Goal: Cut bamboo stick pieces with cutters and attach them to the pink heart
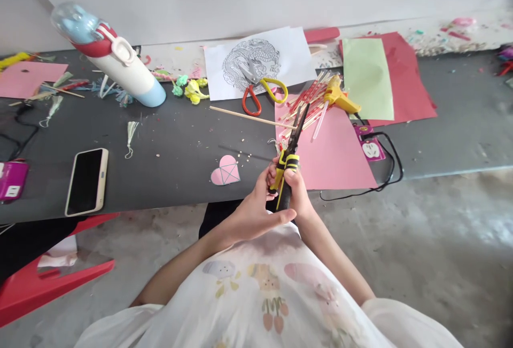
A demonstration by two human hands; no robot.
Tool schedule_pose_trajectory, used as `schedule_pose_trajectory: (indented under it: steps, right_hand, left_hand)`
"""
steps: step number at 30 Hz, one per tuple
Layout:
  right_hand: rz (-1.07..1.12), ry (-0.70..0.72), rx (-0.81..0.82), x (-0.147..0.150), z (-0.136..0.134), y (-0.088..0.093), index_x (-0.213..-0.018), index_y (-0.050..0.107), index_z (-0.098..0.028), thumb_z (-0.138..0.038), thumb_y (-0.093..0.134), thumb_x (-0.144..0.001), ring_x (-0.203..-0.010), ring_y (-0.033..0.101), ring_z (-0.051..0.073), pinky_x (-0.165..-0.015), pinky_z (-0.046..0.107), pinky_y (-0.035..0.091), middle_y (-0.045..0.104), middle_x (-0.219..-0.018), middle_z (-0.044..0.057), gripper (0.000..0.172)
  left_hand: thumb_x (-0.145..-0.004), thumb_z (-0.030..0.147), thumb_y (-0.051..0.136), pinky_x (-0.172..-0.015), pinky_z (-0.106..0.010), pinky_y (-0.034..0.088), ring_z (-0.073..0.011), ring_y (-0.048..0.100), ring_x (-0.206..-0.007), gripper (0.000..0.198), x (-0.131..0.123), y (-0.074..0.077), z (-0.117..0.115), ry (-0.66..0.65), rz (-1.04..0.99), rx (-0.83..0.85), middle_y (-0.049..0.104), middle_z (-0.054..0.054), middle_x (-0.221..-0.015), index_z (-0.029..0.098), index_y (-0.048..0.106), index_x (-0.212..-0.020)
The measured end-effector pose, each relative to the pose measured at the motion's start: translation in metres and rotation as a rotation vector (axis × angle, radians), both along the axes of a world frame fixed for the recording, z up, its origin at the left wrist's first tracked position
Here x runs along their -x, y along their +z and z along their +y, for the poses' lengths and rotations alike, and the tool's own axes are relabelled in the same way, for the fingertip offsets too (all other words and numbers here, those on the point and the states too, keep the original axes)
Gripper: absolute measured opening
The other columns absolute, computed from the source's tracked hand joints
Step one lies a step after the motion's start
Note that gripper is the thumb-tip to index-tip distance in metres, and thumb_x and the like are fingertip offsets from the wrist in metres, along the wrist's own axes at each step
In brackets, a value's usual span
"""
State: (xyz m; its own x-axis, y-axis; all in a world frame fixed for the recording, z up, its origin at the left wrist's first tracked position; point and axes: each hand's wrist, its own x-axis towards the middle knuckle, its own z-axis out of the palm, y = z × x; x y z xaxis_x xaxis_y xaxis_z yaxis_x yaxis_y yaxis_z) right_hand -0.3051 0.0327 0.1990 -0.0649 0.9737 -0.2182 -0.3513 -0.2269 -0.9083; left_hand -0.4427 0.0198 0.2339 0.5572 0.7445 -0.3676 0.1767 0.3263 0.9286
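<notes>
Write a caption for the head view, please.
Left hand and right hand hold pliers, a thin wooden stick at the jaws.

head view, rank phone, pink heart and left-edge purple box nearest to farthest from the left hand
From the left hand:
1. Pink heart: just left and slightly ahead.
2. Phone: well to the left.
3. Purple box: farthest left, at the picture's edge.

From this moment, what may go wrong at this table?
The stick is at the jaws of the pliers, so a cut piece might fly off. The black cord loops past the edge of the table, so an arm may catch it. The glue gun lies by the stick pile; if hot, it might scorch it.
</notes>
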Motion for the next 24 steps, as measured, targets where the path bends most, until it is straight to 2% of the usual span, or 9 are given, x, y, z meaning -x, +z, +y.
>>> schedule_pose_trajectory:
  steps: [4, 7, 12, 24]
  right_hand:
    - [0.032, 0.083, -0.006, -0.005, -0.002, 0.007, -0.117, 0.047, -0.029, -0.062, 0.064, -0.077, -0.074, 0.05, 0.017, -0.065, 0.033, 0.047, 0.047, -0.091, 0.0, 0.055]
    - [0.044, 0.124, -0.004, -0.008, -0.001, 0.013, -0.117, 0.048, -0.029, -0.052, 0.074, -0.073, -0.076, 0.051, 0.016, -0.064, 0.032, 0.048, 0.047, -0.092, 0.0, 0.056]
    - [0.141, 0.083, 0.018, -0.004, -0.003, 0.014, -0.109, 0.049, -0.027, -0.044, 0.073, -0.072, -0.069, 0.049, 0.014, -0.057, 0.028, 0.044, 0.046, -0.086, -0.002, 0.047]
    - [0.186, 0.057, -0.022, 0.0, -0.009, 0.009, -0.107, 0.051, -0.028, -0.038, 0.071, -0.074, -0.062, 0.046, 0.012, -0.052, 0.027, 0.041, 0.045, -0.083, -0.003, 0.04]
  left_hand:
    - [-0.08, 0.047, 0.071, -0.105, -0.048, 0.045, -0.0335, 0.051, -0.127, 0.098, -0.003, 0.003, -0.003, 0.036, 0.03, -0.062, 0.038, -0.014, -0.153, 0.028, 0.01, -0.154]
    - [-0.08, 0.044, 0.071, -0.104, -0.047, 0.045, -0.0332, 0.051, -0.127, 0.095, -0.004, 0.003, -0.005, 0.058, 0.044, -0.078, 0.039, -0.013, -0.151, 0.027, 0.013, -0.153]
    - [-0.076, 0.044, 0.075, -0.109, -0.048, 0.041, -0.0317, 0.046, -0.131, 0.095, -0.005, 0.004, -0.008, 0.086, 0.039, -0.097, 0.041, -0.014, -0.146, 0.024, 0.018, -0.149]
    - [-0.076, 0.043, 0.075, -0.105, -0.047, 0.044, -0.0292, 0.051, -0.126, 0.089, -0.009, -0.007, -0.02, 0.171, -0.077, -0.057, 0.046, -0.015, -0.138, 0.024, 0.02, -0.143]
